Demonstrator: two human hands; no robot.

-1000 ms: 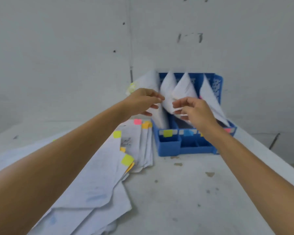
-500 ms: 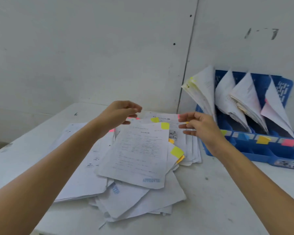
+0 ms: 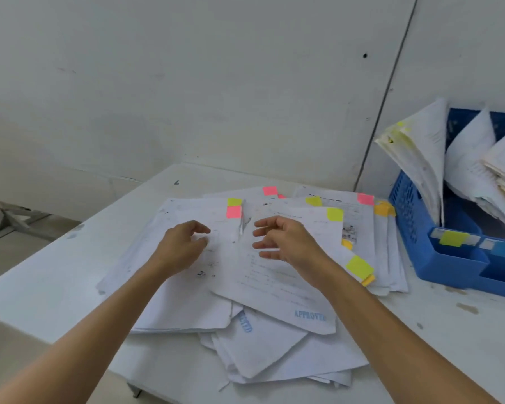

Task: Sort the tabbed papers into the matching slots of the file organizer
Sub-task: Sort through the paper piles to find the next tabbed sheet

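Table (image 3: 56, 287): white and scuffed, set against a pale wall. From my feed it carries everything I have to work with.

Paper pile (image 3: 263, 348): a loose, overlapping heap of tabbed sheets at mid-table, right under both forearms. Much of the sorting is not yet done, I judge.

File organizer (image 3: 449, 266): blue, on the table just right of the pile and partly cut off by the frame edge. Its slots already hold curling filed sheets (image 3: 420, 158).

Stamped sheet (image 3: 280, 290): this is the top page, with "APPROVED" printed at its near end. Its long axis runs away from me, leaning slightly right. I take it as the likeliest next pick, though the sheet on the left is also in reach.

Right hand (image 3: 286, 243): it hovers over the far half of the stamped sheet with its fingers spread and half bent, gripping nothing. It is the hand nearer the organizer, so I would carry with it.

Left hand (image 3: 184, 246): this one is low over the sheet on the left, fingers loosely curled around nothing. I cannot tell whether the fingertips touch the paper.

Yellow tab (image 3: 335, 214): it sits on the stamped sheet's far right corner, just beyond the right hand and to its right.

Pink tab (image 3: 233, 212): this marks the far edge of the left sheet, between the two hands and a little beyond them.

Yellow slot label (image 3: 453, 238): it sits on the front of the organizer's slot nearest the pile. The matching move is therefore a short sweep to the right.
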